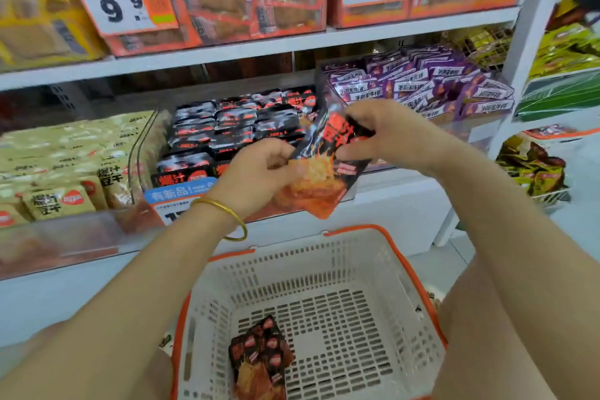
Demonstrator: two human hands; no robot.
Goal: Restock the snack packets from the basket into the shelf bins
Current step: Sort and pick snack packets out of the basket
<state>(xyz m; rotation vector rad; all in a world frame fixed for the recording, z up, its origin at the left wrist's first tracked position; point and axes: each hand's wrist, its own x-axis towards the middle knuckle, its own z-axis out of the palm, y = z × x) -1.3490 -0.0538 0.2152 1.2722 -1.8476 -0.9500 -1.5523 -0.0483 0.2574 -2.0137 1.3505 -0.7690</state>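
Both hands hold a large black-and-orange snack bag (328, 169) in front of the shelf. My left hand (259, 172), with a gold bangle on its wrist, grips the bag's lower left side. My right hand (386, 133) pinches its upper right corner. Behind the bag is a clear bin of small black packets (227, 130) with the same print. Below, the white basket (399, 295) with an orange rim holds a few small black-and-orange packets (259, 357) at its near left.
A clear bin of beige packets (65, 172) lies to the left, and one of purple packets (418, 84) to the right. Orange packs with price cards 9.9 and 12.8 fill the shelf above. A wire rack of yellow packets (532, 166) hangs at the right.
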